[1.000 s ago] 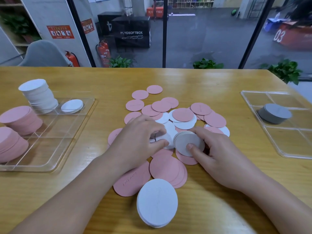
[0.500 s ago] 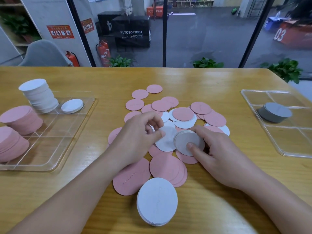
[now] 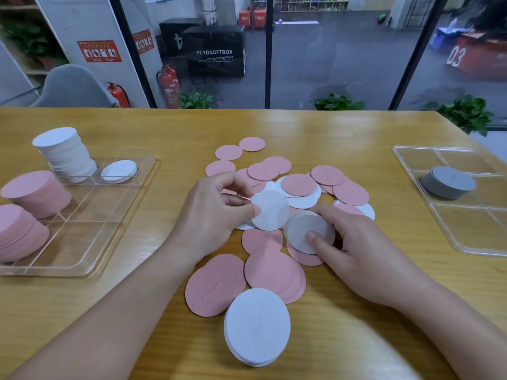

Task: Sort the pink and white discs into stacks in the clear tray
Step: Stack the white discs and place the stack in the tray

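Observation:
A loose pile of pink discs (image 3: pixel 299 185) and white discs (image 3: pixel 304 201) covers the middle of the table. My left hand (image 3: pixel 214 215) pinches one white disc (image 3: pixel 271 212) by its left edge, lifted a little above the pile. My right hand (image 3: pixel 356 248) grips a thin stack of white discs (image 3: pixel 307 231), thumb on top. A small white stack (image 3: pixel 258 325) lies nearest me, pink discs (image 3: pixel 216 286) beside it. The clear tray (image 3: pixel 82 220) at the left holds a tall white stack (image 3: pixel 65 152), a single white disc (image 3: pixel 119 171) and two pink stacks (image 3: pixel 35 193).
A second clear tray (image 3: pixel 466 223) at the right holds a grey disc stack (image 3: pixel 448 182). The wooden table (image 3: pixel 356 133) ends at a glass wall at the back. Plants stand behind the glass.
My left hand has drawn a white disc out of the pile and raised it, now holding it by its edge. My right hand has kept its stack in the same place.

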Tool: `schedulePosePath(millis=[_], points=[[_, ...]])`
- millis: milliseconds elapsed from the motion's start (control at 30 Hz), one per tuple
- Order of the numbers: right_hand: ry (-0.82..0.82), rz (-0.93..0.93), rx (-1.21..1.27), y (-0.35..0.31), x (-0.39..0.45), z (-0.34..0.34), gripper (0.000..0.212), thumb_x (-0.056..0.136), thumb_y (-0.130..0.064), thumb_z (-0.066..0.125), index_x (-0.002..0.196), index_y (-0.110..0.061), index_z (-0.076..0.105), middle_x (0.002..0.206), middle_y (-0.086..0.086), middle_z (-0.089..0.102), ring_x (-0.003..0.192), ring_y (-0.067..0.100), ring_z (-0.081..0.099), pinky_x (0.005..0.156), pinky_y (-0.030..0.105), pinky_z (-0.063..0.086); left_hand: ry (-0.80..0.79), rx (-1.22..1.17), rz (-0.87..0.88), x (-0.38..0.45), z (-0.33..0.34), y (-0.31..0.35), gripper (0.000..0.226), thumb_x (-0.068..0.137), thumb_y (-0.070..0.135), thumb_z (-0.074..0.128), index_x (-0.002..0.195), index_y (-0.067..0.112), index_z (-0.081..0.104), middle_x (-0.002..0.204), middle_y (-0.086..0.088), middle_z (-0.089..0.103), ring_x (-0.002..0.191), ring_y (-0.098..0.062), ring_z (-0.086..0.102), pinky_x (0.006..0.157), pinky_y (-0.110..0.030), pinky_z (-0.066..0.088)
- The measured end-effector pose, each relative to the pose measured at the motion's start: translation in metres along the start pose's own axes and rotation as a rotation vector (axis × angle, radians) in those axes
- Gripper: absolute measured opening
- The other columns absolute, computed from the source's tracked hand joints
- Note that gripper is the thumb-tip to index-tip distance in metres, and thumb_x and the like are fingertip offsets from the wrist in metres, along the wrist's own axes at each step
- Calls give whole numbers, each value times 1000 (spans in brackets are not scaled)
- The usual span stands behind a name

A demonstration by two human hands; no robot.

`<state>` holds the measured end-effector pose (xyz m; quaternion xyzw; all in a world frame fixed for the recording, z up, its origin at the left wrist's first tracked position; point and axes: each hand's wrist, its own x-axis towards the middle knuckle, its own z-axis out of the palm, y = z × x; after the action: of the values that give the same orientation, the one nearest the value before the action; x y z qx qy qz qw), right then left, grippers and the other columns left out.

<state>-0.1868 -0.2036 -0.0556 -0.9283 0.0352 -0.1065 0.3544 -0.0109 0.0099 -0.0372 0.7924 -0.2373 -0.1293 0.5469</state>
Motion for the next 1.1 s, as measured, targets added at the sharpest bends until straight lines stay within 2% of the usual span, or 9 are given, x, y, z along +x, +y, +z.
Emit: schedulePosePath(millis=[200,333,467,667,767,867,900,1000,1100], points=[[16,14,-4,-3,-1,0,3,108,-28,59,109,-30,60,80,-3,63,73,19,55,67,42,47,-132,-39,43,-1,0,-3,13,94,5,83,96,18,83,93,-7,82,83,-15,78,76,-28,59],[72,28,7,-4,0,2,15,106,-25,63,112,-37,57,87,-9,66,74,14,56,63,31,46,-274,-104,106,-2,0,0,10,99,3,78,99,13,81,102,-12,79,85,-16,66,78,-28,54],[84,25,15,-6,0,3,30,105,-20,65,128,-38,58,104,-24,66,82,6,61,66,17,43,-279,-49,200,-4,4,2,14,101,8,77,101,20,85,95,9,77,81,-11,59,76,-30,48],[54,-29,-15,-5,0,6,30,103,-18,62,122,-40,66,107,-21,70,98,10,65,76,26,50,-405,-89,211,-10,15,0,23,109,4,66,110,15,85,90,10,78,85,-13,68,81,-25,55],[54,-20,-23,-3,-1,7,17,105,-23,60,110,-40,60,93,-16,65,88,14,61,69,30,47,-333,-68,202,-7,12,-1,25,109,6,65,111,20,86,93,3,79,85,-12,71,79,-26,56],[55,5,-37,-1,-1,8,18,107,-28,59,109,-44,51,92,-16,63,81,14,59,65,34,47,-79,273,259,3,0,-13,19,103,16,74,99,31,85,95,18,76,85,-3,67,75,-19,49],[55,11,-32,-2,-1,8,19,108,-29,59,114,-45,50,93,-16,64,81,13,59,65,34,48,-30,402,267,6,-3,-18,17,102,19,75,95,33,83,95,18,74,87,-4,66,75,-24,50],[42,14,-20,-3,-1,7,17,108,-30,59,117,-43,52,87,-10,65,78,15,59,66,39,51,-19,563,252,11,-5,-28,17,101,23,72,86,27,79,95,11,70,91,-12,64,80,-44,55],[39,8,-26,-3,-1,6,12,107,-29,60,113,-38,54,83,-6,64,74,17,56,65,42,50,-52,564,288,8,1,-26,15,98,23,73,83,27,77,96,12,72,95,-12,64,81,-46,55]])
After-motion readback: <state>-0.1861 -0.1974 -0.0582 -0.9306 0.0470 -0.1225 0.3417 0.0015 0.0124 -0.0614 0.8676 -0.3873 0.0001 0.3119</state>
